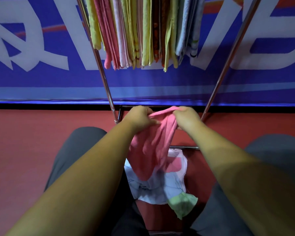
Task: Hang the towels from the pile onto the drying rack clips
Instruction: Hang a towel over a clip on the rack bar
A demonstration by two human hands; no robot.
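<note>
Gripping the pink towel (pixel 152 147) by its bunched upper edge: left hand (pixel 140 117) and right hand (pixel 187 118), both with fingers curled into the cloth. The hands are near each other, with a short span of fabric stretched between them. The rest of the towel hangs down, creased, between the forearms.

Pile (pixel 160 189) lies on the red floor (pixel 24 150) directly below the held towel. It shows pale blue and white cloth, a white piece with a pink patch, and a green towel (pixel 182 203) at its near right corner. The lower tip of the pink towel overlaps the pile in view; contact cannot be judged.

Drying rack (pixel 102 70): two slanted metal legs spread downward on either side of the hands, with a low crossbar just beyond the pile. Hung towels (pixel 143 31) fill the top of the rack in a tight row: yellow-green, pink, orange, pale blue.

Behind the rack is a blue banner (pixel 41 79) with large white letters. Grey trousers (pixel 71 150) are visible on both sides.
</note>
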